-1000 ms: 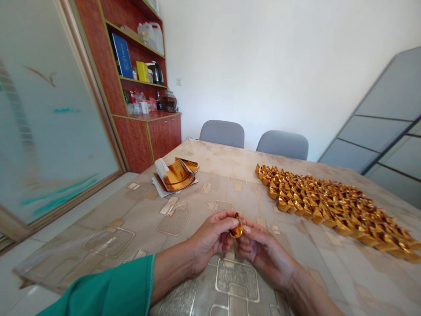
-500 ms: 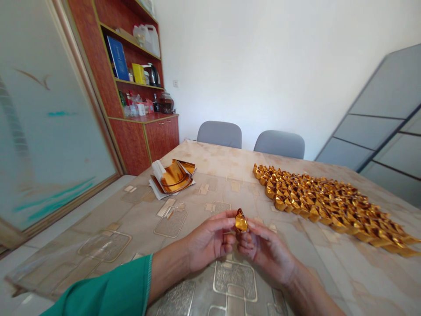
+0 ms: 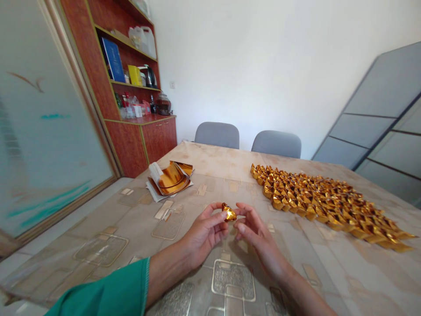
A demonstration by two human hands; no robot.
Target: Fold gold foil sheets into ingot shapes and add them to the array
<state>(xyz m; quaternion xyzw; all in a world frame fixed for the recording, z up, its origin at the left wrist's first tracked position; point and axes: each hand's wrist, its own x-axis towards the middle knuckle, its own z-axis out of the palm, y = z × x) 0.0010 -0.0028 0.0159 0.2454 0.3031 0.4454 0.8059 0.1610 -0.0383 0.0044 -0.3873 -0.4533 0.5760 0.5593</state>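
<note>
Pinched between my left hand (image 3: 204, 235) and my right hand (image 3: 258, 237) is a small folded piece of gold foil (image 3: 229, 212), shaped like a pointed triangle. My left fingertips grip its left side, and my right thumb and index finger close on its right end. Both hands hover above the patterned tablecloth (image 3: 204, 164). To the right lie many folded gold foil ingots (image 3: 322, 206) in tight rows. A stack of gold foil sheets (image 3: 171, 179) rests on white paper to the left.
A green sleeve (image 3: 105, 285) covers my left forearm. Beyond the table stand two grey chairs (image 3: 217, 135) and a red-brown cabinet (image 3: 141, 140) with shelves of bottles and containers. A frosted glass door (image 3: 49, 131) is at the left, and a glazed panel (image 3: 378, 114) leans at the right.
The foil piece has turned from an upright shape to a flatter, pointed triangle. It has moved slightly up and left, and my fingers have shifted around it.
</note>
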